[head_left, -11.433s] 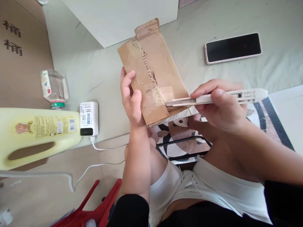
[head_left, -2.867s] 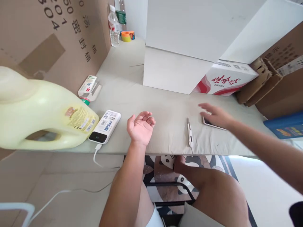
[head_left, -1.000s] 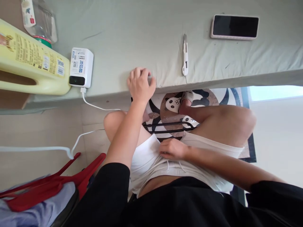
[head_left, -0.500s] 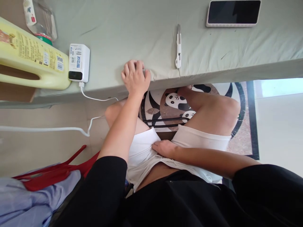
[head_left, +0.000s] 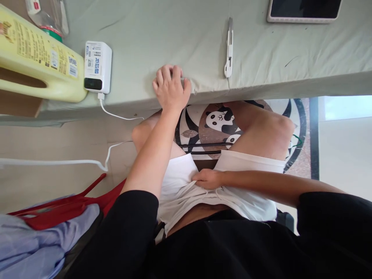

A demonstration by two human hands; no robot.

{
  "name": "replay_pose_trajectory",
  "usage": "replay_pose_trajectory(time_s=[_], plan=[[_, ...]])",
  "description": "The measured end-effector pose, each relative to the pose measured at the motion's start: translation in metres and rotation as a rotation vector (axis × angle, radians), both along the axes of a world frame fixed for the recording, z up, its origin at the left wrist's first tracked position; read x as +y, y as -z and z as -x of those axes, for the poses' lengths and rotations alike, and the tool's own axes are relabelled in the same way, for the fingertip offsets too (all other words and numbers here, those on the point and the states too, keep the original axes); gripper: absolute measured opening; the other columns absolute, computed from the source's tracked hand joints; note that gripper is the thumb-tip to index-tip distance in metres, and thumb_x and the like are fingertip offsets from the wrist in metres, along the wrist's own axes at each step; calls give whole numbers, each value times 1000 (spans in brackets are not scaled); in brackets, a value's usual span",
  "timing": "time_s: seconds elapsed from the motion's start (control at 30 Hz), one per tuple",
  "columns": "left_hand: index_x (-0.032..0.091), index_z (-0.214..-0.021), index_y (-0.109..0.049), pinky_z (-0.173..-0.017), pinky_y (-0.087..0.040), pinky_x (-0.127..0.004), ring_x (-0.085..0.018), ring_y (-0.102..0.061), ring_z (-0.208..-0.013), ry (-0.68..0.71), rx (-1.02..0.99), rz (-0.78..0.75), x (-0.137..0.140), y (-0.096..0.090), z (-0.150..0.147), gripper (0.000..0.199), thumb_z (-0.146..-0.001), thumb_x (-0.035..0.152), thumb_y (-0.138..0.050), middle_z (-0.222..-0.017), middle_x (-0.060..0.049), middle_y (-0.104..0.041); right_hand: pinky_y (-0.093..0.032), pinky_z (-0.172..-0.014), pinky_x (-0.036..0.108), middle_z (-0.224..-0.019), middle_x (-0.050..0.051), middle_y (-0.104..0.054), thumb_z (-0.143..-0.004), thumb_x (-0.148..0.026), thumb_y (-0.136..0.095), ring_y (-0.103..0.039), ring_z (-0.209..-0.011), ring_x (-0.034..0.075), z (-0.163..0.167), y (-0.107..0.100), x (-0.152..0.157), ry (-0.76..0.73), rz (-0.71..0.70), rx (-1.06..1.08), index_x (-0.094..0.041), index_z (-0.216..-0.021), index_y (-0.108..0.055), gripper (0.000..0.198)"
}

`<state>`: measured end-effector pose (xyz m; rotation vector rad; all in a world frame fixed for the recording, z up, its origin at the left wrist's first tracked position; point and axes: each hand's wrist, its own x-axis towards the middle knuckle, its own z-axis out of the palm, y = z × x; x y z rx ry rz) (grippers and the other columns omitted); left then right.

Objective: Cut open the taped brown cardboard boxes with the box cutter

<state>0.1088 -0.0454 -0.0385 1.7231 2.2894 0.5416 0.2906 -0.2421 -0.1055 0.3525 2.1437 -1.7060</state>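
My left hand (head_left: 172,87) rests on the front edge of the green-grey tablecloth (head_left: 136,73), its fingers curled under and the thumb lying against the cloth. I see nothing held in it, though the fingertips are turned away from view. Down at my lap, my right hand (head_left: 207,179) pinches a fold of my white shorts (head_left: 248,164); its fingertips are partly hidden in the fabric. To the right of the left hand, a white utility knife (head_left: 229,52) lies lengthwise on the cloth, touched by neither hand.
At the upper right lies a phone-like device (head_left: 303,8) with a dark screen. On the left are a white power bank (head_left: 98,66) with a cable (head_left: 116,115), a yellow jug (head_left: 58,73) and a clear plastic bottle (head_left: 54,17). Bluish clothing (head_left: 37,240) hangs at the lower left.
The view has shifted, so the table items sit higher, and the knife and phone-like device further right. The right hand now pulls up a fold of the shorts. The left hand keeps its place on the edge.
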Motion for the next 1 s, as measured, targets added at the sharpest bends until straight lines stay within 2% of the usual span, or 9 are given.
replay_pose_trajectory(time_s=[0.07, 0.17, 0.27, 0.43, 0.6, 0.73, 0.83, 0.9, 1.0], plan=[[39, -114, -62, -119, -26, -51, -31, -32, -144, 2, -22, -13, 0, 0, 0, 31, -85, 46, -51, -134, -7, -59, -58, -86, 35, -105, 6, -67, -99, -39, -58, -65, -95, 15, 3, 9, 4, 29, 83, -10, -13, -110, -64, 29], [41, -115, -61, -119, -25, -52, -32, -29, -146, 7, -58, 0, -1, -3, -1, 33, -83, 48, -55, -130, -8, -60, -59, -89, 37, -114, 7, -66, -98, -42, -60, -66, -101, 18, 10, 22, 12, 45, 178, -16, -13, -117, -64, 35], [40, -115, -60, -119, -26, -53, -32, -27, -148, 26, -102, 21, -3, -6, -1, 32, -84, 47, -54, -132, -9, -58, -59, -89, 38, -115, 6, -65, -98, -43, -59, -65, -104, 21, 14, 35, 26, 35, 203, -30, -11, -119, -63, 39], [37, -114, -60, -118, -27, -54, -33, -30, -146, 31, -80, 9, -3, -4, 0, 28, -87, 43, -53, -136, -9, -55, -57, -93, 39, -120, 7, -64, -99, -42, -57, -65, -107, 21, 14, 56, 50, 22, 76, -46, -12, -121, -62, 38], [34, -114, -60, -117, -28, -53, -33, -34, -143, 20, -31, 3, -2, -1, 0, 27, -88, 40, -54, -135, -9, -58, -56, -97, 40, -124, 9, -63, -101, -37, -54, -64, -110, 18, 21, 66, 41, 40, -98, 42, -13, -124, -61, 34], [33, -111, -63, -117, -28, -52, -32, -39, -140, 7, 10, -8, -2, -1, -1, 25, -90, 37, -50, -136, -8, -59, -56, -96, 41, -124, 10, -63, -98, -39, -59, -63, -110, 19, 19, 57, 21, -1, -234, 141, -15, -123, -62, 35], [32, -112, -64, -117, -29, -53, -32, -39, -142, 5, -22, -13, -3, -4, -2, 26, -90, 37, -50, -136, -9, -59, -54, -99, 41, -122, 9, -64, -98, -39, -59, -62, -110, 18, 5, 42, 14, -23, -357, 174, -17, -117, -64, 29], [31, -110, -65, -116, -29, -54, -33, -39, -144, 9, -64, -9, -4, -6, -2, 26, -90, 36, -50, -138, -10, -59, -51, -98, 41, -114, 9, -66, -93, -31, -65, -62, -108, 20, -4, 26, 20, -10, -447, 165, -15, -106, -67, 20], [29, -108, -66, -115, -29, -53, -35, -42, -143, 15, -73, -21, -4, -5, -1, 27, -89, 34, -48, -138, -11, -58, -46, -82, 33, -96, 11, -69, -85, -20, -67, -61, -93, 20, -3, -10, 47, 21, -548, 158, -14, -90, -67, 8]])
